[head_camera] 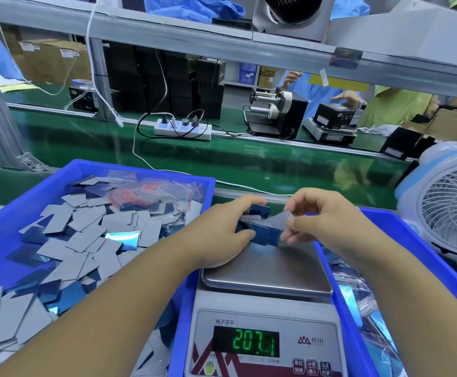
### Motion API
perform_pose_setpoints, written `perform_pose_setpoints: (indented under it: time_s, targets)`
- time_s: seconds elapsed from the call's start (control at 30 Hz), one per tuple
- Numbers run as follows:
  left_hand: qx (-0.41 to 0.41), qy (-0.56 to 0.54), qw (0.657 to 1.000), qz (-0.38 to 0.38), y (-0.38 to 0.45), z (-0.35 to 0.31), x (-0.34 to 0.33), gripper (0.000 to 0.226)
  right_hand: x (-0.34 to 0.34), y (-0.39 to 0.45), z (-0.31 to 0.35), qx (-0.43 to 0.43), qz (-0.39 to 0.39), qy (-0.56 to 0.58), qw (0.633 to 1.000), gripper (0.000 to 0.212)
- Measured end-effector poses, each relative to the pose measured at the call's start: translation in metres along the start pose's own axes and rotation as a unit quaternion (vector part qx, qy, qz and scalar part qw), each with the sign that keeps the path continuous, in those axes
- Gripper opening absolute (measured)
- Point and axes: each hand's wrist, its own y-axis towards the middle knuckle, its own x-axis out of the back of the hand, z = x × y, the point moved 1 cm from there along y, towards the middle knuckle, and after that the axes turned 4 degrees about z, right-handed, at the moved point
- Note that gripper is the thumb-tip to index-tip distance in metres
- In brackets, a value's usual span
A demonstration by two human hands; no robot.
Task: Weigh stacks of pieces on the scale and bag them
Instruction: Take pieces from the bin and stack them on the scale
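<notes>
Over the steel pan of the digital scale, reading 207.1, both hands grip a stack of blue-and-grey rectangular pieces: left hand fingers curled round one end, right hand fingers pinching the other.

We count: two hands, one scale, two blue trays, two fans.

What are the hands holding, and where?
Both hands hold one stack of pieces over the scale: left hand grips its left end, right hand pinches the right end.
</notes>
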Motion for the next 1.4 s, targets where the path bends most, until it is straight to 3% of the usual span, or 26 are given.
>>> perform_pose_setpoints:
  time_s: [0.23,0.4,0.53,0.67,0.83,1.0,1.13,1.23,1.4]
  targets:
    - [0.003,0.012,1.000,0.007,-0.001,-0.001,0.000,0.051,0.004,0.005,-0.009,0.001,0.006,-0.279,0.960,0.014]
    - [-0.001,0.020,1.000,0.014,-0.001,-0.005,-0.002,0.057,-0.016,0.006,-0.011,-0.019,0.017,-0.178,0.984,0.025]
    - [-0.014,0.013,1.000,0.021,-0.002,-0.011,-0.001,0.061,-0.016,0.007,-0.010,-0.015,0.033,-0.161,0.986,0.028]
    - [-0.020,-0.001,1.000,0.019,-0.003,-0.013,-0.001,0.062,-0.013,0.007,-0.009,0.061,-0.048,-0.174,0.982,0.013]
    - [-0.016,0.000,1.000,0.015,-0.001,-0.008,-0.002,0.067,-0.029,0.010,-0.010,0.138,-0.097,-0.146,0.975,0.024]
    - [-0.008,-0.004,1.000,0.006,0.002,-0.003,-0.003,0.065,-0.018,0.014,-0.014,0.091,-0.133,-0.054,0.985,0.038]
    - [-0.013,0.007,1.000,-0.004,0.001,-0.003,-0.003,0.067,-0.020,0.018,-0.019,0.033,-0.200,0.041,0.978,0.025]
    - [-0.019,0.016,0.999,-0.024,0.002,-0.002,-0.003,0.074,-0.028,0.019,-0.021,-0.027,-0.155,0.096,0.983,0.011]
    - [-0.014,0.016,0.999,-0.032,0.002,-0.002,0.000,0.076,-0.027,0.017,-0.020,-0.066,-0.078,0.080,0.992,0.031]
